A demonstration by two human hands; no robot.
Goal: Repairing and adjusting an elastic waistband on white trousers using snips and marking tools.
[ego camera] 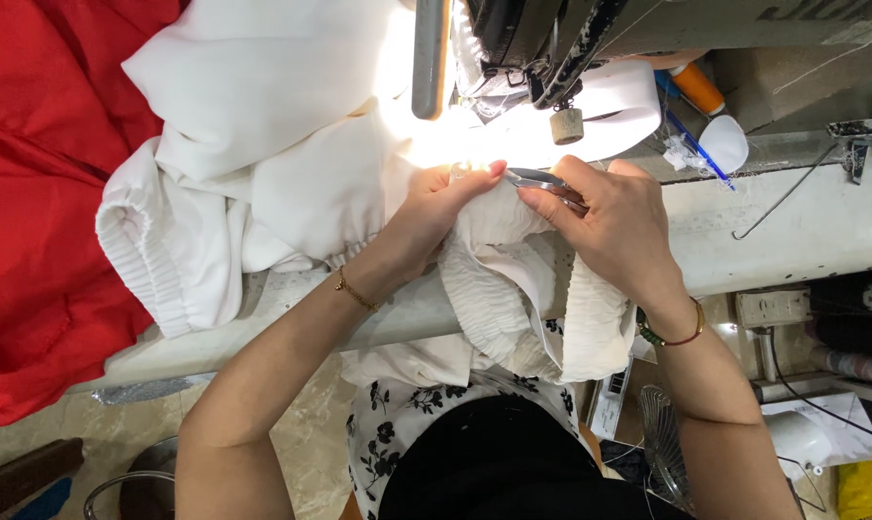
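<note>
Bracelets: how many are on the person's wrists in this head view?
2. A thin gold bracelet sits on the left wrist, below the left hand; a gold and dark bracelet sits on the right wrist, below the right hand. Undersides are hidden.

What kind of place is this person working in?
Most likely a garment sewing workshop. A sewing machine with its lamp lit stands over the white fabric, the right hand holds small snips, and a heap of red cloth lies beside it.
</note>
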